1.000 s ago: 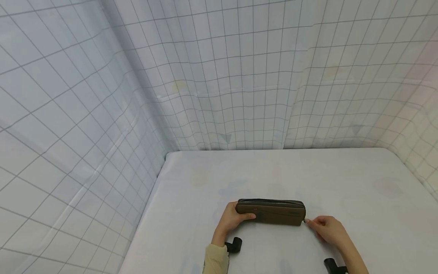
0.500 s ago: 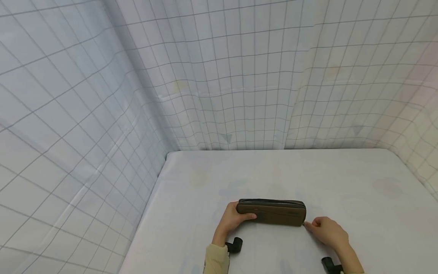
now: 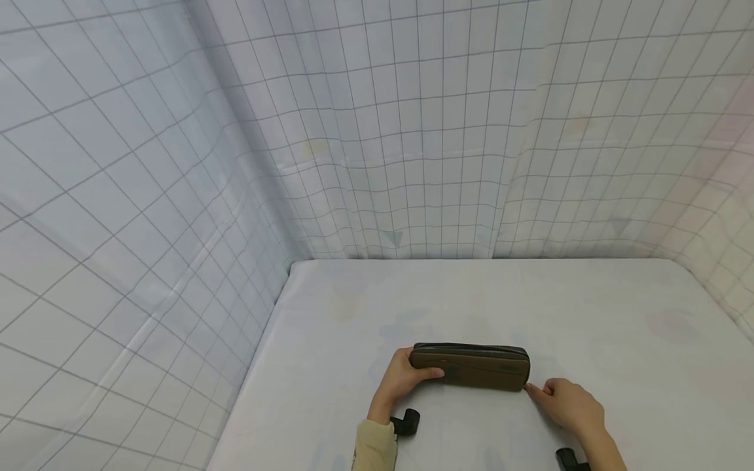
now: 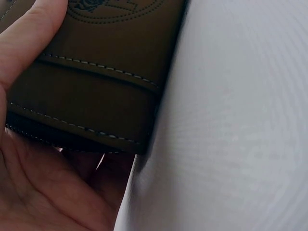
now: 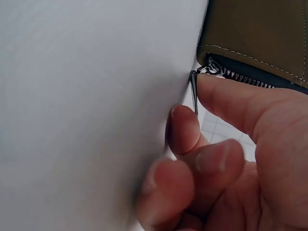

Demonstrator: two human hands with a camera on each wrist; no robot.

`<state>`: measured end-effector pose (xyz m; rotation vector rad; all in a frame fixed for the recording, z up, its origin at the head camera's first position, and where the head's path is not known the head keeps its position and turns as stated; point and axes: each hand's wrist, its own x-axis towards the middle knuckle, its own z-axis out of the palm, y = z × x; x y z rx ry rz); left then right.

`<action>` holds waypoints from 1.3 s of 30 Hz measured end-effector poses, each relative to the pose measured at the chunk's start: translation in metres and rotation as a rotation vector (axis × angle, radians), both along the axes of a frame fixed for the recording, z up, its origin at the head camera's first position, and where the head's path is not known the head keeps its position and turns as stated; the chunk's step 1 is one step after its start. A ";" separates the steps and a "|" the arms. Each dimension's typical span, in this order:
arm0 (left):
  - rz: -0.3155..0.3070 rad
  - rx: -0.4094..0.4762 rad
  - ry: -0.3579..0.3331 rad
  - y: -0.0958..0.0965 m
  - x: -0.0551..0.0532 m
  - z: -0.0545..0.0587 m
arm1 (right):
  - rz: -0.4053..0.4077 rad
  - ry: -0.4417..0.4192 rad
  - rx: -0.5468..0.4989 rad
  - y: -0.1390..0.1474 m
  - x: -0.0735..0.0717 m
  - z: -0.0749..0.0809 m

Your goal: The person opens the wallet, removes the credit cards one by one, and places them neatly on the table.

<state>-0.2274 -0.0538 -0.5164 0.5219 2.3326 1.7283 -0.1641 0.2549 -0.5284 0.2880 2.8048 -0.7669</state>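
Observation:
A long brown zip-around wallet (image 3: 485, 374) stands on its long edge on the white table. My left hand (image 3: 402, 381) grips its left end, thumb across the front face. In the left wrist view, the wallet (image 4: 96, 82) shows pale stitching and a stamped dark pattern, with the fingers behind it. At the lower right corner, my right hand (image 3: 568, 404) pinches the zipper pull. The right wrist view shows that dark metal zipper pull (image 5: 194, 91) between thumb and forefinger, hanging from the slider (image 5: 213, 67) beside a row of metal teeth (image 5: 250, 79).
The white tabletop (image 3: 471, 294) extends behind and to both sides of the wallet. Gridded white curtains (image 3: 412, 131) enclose the left, back and right. A black wrist camera (image 3: 406, 422) sits by the left wrist, another black camera (image 3: 568, 458) by the right.
My right hand has moved slightly down and toward the front along the wallet's right end, ending at its lower corner. The left hand keeps its grip on the wallet.

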 end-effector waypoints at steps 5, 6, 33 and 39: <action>0.007 0.006 -0.016 0.000 0.001 0.000 | -0.009 0.003 0.005 0.000 0.001 -0.001; 0.007 0.007 -0.013 0.000 0.001 0.001 | -0.009 0.004 0.010 -0.001 0.001 -0.001; -0.013 0.060 0.052 -0.001 -0.018 -0.039 | 0.047 0.836 -0.430 -0.042 -0.031 0.016; 0.013 0.004 -0.001 0.000 -0.016 -0.036 | 0.004 0.734 -0.435 -0.036 -0.041 -0.021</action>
